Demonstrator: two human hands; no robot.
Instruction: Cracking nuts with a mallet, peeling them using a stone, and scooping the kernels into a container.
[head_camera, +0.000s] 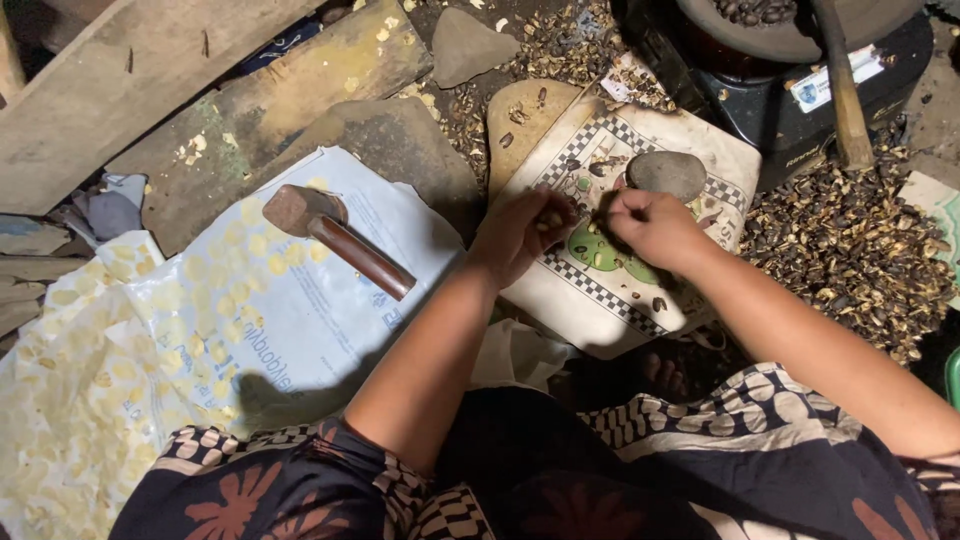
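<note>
My left hand is curled around a small pale nut kernel, held just above a white cloth with a checkered border. My right hand is closed beside it, fingers pinched at the same small piece; what it grips is hidden. A rounded grey stone rests on the cloth right behind my right hand. A few dark shell bits lie on the cloth around the hands.
A wooden-handled hammer lies on a white plastic sheet strewn with pale kernels at the left. A heap of dark shells spreads at the right. Wooden planks and a dark bowl of nuts sit behind.
</note>
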